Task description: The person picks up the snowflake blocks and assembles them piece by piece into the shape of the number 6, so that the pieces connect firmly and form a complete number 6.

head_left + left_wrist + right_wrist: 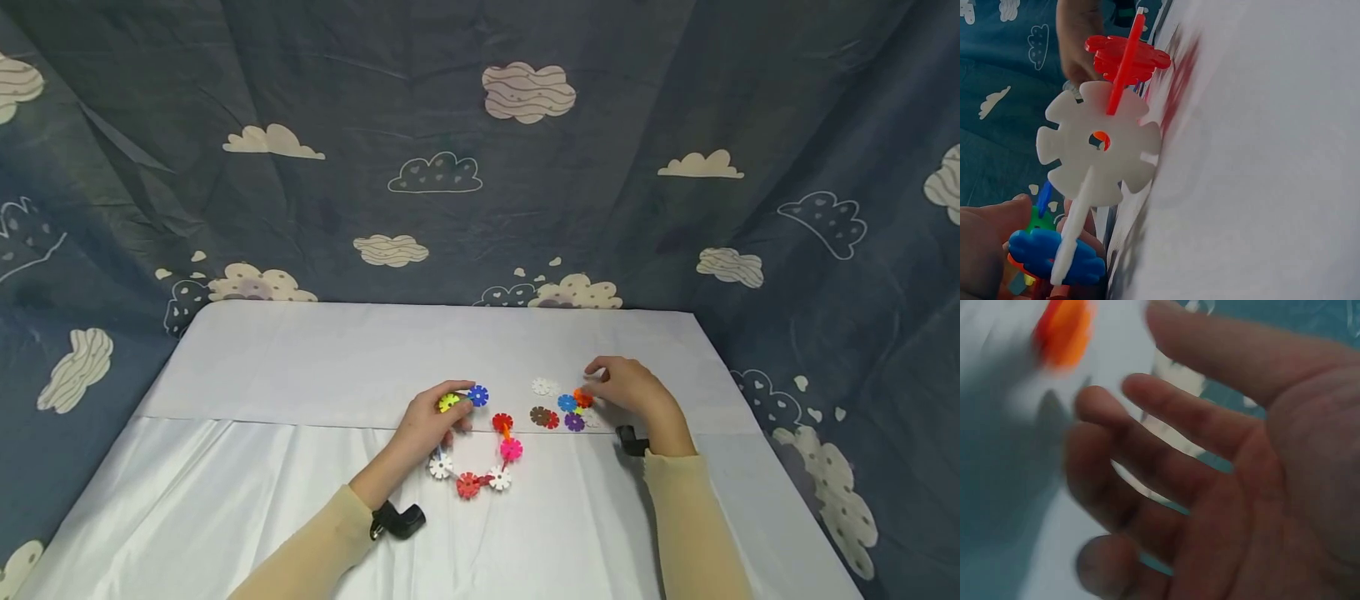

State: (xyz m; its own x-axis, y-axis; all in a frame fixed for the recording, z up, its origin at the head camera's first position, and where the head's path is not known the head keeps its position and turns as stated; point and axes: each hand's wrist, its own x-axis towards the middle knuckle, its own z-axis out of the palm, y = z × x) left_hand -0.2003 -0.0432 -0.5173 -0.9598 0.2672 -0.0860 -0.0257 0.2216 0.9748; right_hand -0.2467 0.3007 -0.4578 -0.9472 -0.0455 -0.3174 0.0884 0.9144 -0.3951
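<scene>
A ring-like chain of interlocking notched plastic discs, with a pink disc (512, 450) and a white disc (1099, 145) among them, curves over the white cloth. My left hand (426, 423) grips the chain at its upper left, thumb and fingers around the yellow-green disc (448, 402); a dark blue disc (477, 396) sticks out beyond the fingertips. To the right, my right hand (630, 385) hovers by a group of loose discs, close to an orange disc (582, 398). Its fingers are loosely bent, and nothing shows between them in the right wrist view.
Loose discs lie in a small group: a white one (544, 387), a light blue one (567, 403), a brown one (540, 416) and a purple one (574, 422). A dark cloud-print curtain (442, 100) hangs behind the white-covered table (300, 367).
</scene>
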